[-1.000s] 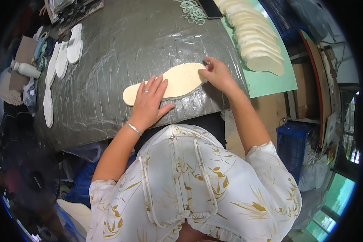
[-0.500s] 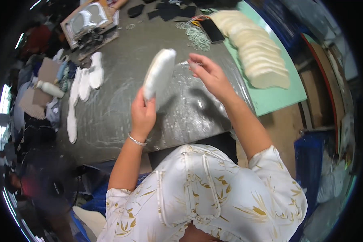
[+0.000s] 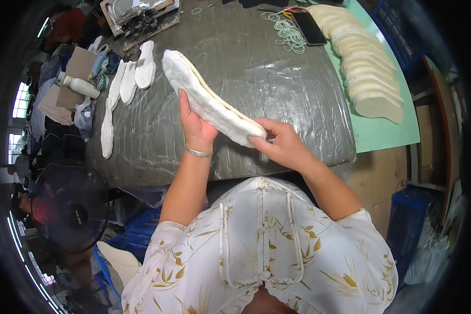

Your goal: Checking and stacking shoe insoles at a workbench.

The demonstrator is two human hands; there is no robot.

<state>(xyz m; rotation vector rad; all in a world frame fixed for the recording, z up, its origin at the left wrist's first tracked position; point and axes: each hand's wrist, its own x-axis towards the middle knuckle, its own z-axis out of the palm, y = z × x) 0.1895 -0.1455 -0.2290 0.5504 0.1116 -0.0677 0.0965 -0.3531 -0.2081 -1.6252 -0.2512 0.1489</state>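
A pair or small bundle of fluffy white insoles (image 3: pixel 209 107), with cream edges in layers, is held above the table, slanting from far left to near right. My left hand (image 3: pixel 198 128) grips it along its near-left side, thumb against the white pile and the other fingers hidden underneath. At the near right end, my right hand (image 3: pixel 283 145) pinches the tip between thumb and fingers. More white insoles (image 3: pixel 145 65) lie on the left part of the table. A long row of overlapping cream insoles (image 3: pixel 369 68) rests at the right.
Grey plastic film covers the table (image 3: pixel 298 94). At the back right are pale green rubber bands (image 3: pixel 290 36) and a black phone (image 3: pixel 309 29), beside a light green board (image 3: pixel 387 133). A white bottle (image 3: pixel 81 86) and a fan (image 3: pixel 70 206) stand left. A blue crate (image 3: pixel 411 220) is at right.
My right hand has come down from its raised place and closed on the insoles' near end. The bundle has turned from upright to slanting. The whole view has shifted.
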